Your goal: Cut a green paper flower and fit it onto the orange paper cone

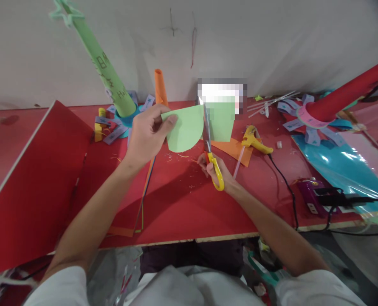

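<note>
Pinching the upper-left corner of the light-green paper piece [187, 131] between thumb and fingers, your left hand [146, 131] stood just left of the frame's centre. Item, the paper piece: straight along its top, rounded below, held up near the middle of the frame. Item, yellow-handled scissors [211, 158]: gripped in your right hand [226, 171], its fingers curled about the handles, right of centre; blades pointed to the top of the frame, alongside the piece's right edge. How far the blades were parted, you could not tell.

Item, second light-green paper [224, 129]: behind and right of the blades; whether it joined the first could not be told. Item, orange paper sheet [236, 152]: below it, right of centre. Item, yellow glue gun [255, 139]: lying right of your scissors, black cord trailing towards the lower right. Item, orange paper tube [160, 87]: upright, above your left hand. Item, green paper tube [101, 63]: leaning in the upper left, marked with dark lettering. Item, red tube [348, 95]: slanting in the upper right, a pink ring at its base. Item, purple box [311, 196]: lower right. Item, red board [39, 182]: raised at the left of the frame. All before you on a red tabletop [189, 212].
</note>
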